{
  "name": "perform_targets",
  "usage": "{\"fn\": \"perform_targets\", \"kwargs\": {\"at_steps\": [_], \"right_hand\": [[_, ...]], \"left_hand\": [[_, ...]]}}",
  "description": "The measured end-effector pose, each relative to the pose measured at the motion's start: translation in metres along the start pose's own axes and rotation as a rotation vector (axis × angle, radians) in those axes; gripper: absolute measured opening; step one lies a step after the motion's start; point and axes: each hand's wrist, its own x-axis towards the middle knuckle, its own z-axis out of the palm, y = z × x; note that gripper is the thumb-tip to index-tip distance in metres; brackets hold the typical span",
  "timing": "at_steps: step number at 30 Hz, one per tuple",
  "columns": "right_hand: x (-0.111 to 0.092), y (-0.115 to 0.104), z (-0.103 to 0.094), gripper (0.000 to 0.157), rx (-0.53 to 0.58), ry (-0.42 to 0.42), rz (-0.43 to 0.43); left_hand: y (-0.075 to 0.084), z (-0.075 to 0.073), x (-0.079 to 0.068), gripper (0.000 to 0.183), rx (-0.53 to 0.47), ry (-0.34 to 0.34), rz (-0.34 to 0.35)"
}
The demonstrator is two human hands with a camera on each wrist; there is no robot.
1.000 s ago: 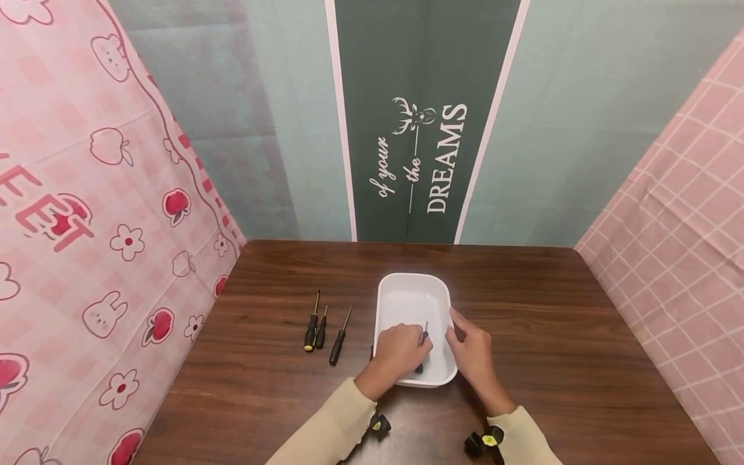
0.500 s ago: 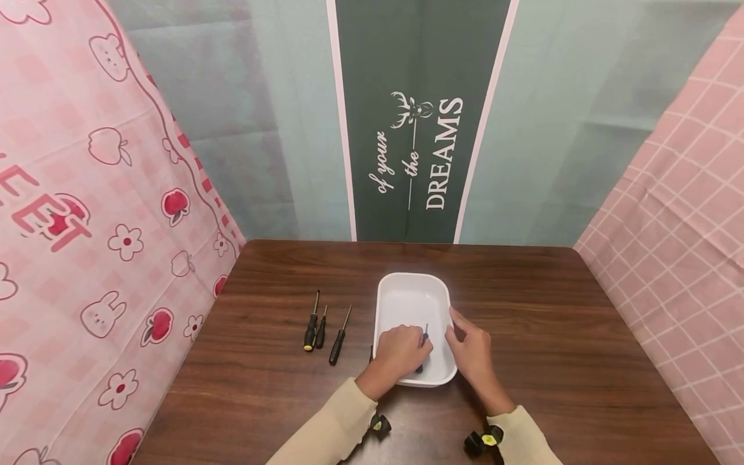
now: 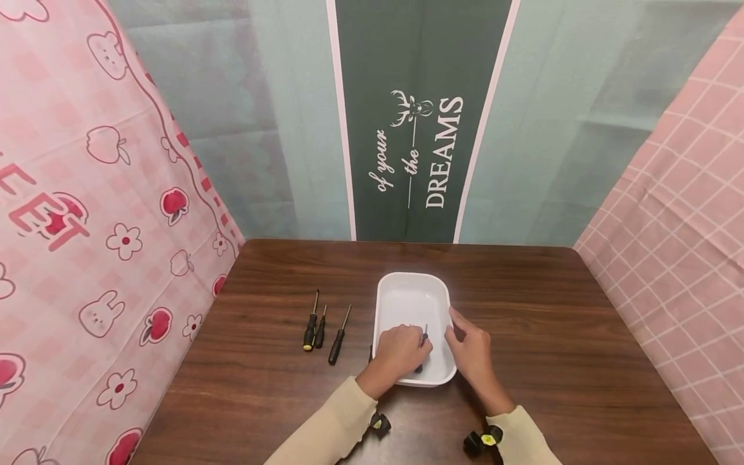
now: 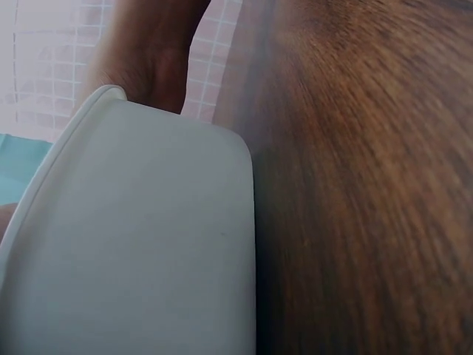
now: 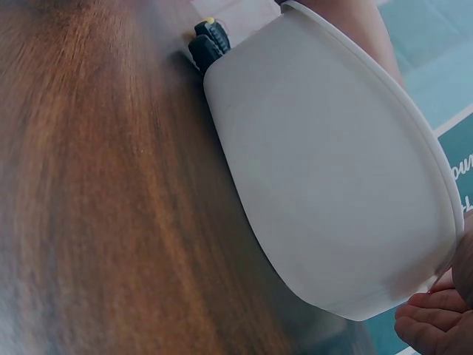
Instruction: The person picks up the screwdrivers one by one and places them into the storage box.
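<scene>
In the head view my left hand (image 3: 401,349) reaches over the near left rim of a white tray (image 3: 414,278), fingers curled round a small dark screwdriver (image 3: 425,336). Its thin shaft points away from me past the fingers, and part of its handle shows below the hand; the middle is covered. At the tray's right side my right hand (image 3: 473,345) grips the rim, with the thumb at the inner edge and the fingers along the outside wall. In both wrist views the tray's outer wall fills much of the picture and hides the screwdriver.
Left of the tray, several black-handled screwdrivers (image 3: 337,347) lie on the brown wooden table (image 3: 523,290), tips pointing away. One has a yellow handle end (image 3: 308,348). A dark thing (image 3: 371,352) peeks out beside the tray's left wall. Printed cloths hang behind and at both sides.
</scene>
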Motion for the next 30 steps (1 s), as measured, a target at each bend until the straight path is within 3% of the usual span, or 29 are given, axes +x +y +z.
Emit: {"fn": "perform_targets", "kwargs": {"at_steps": [30], "right_hand": [[0.0000,0.0015,0.0017,0.040,0.009,0.019,-0.010]], "left_hand": [[0.0005,0.0030,0.0018,0.042,0.000,-0.066,-0.015]]}}
